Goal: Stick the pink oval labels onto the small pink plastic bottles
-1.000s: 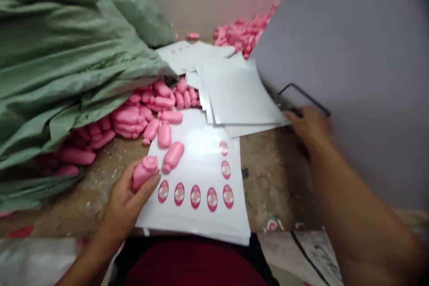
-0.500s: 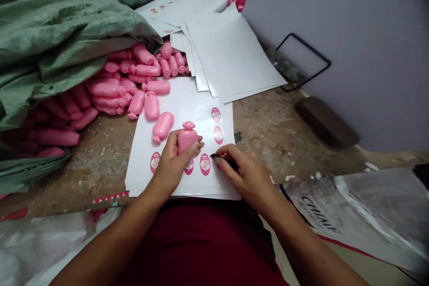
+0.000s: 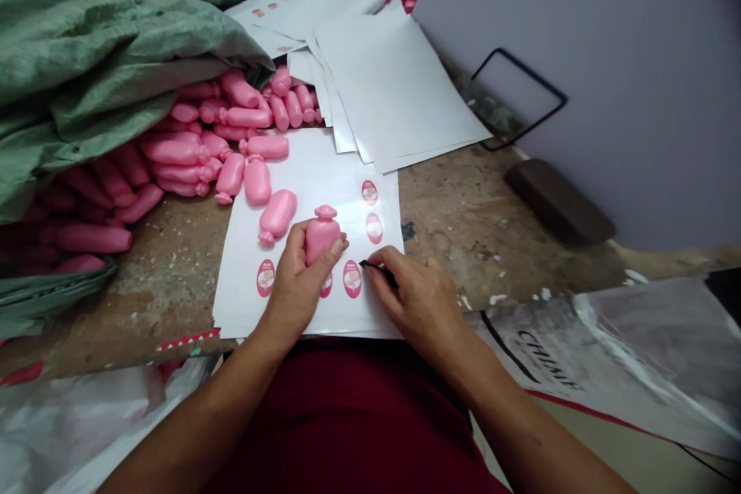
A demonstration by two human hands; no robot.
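My left hand [image 3: 301, 272] is closed round a small pink bottle [image 3: 323, 235], its capped end pointing away from me. In my right hand [image 3: 414, 289] is a slim black pointed tool [image 3: 383, 272]; its kind is not clear. The tool's tip is at the right edge of an oval pink-and-white sticker [image 3: 352, 279] on a white sticker sheet [image 3: 312, 162]. Another sticker [image 3: 265, 279] lies left of my left hand, and one is partly hidden beneath it. Two more run up the sheet's right side. A loose pink bottle [image 3: 278, 214] rests on the sheet.
Many pink bottles [image 3: 174, 148] spill from a green woven sack [image 3: 116, 38] at the left. White sheets [image 3: 394, 85] overlap behind the sticker sheet. A grey panel [image 3: 607, 31] with a black wire handle [image 3: 561, 99] and a dark brown block [image 3: 559, 203] stand at the right.
The whole view has shifted slightly, so things sit a little further left and up. Both hands keep their grips, and the tool's tip stays beside the same sticker.
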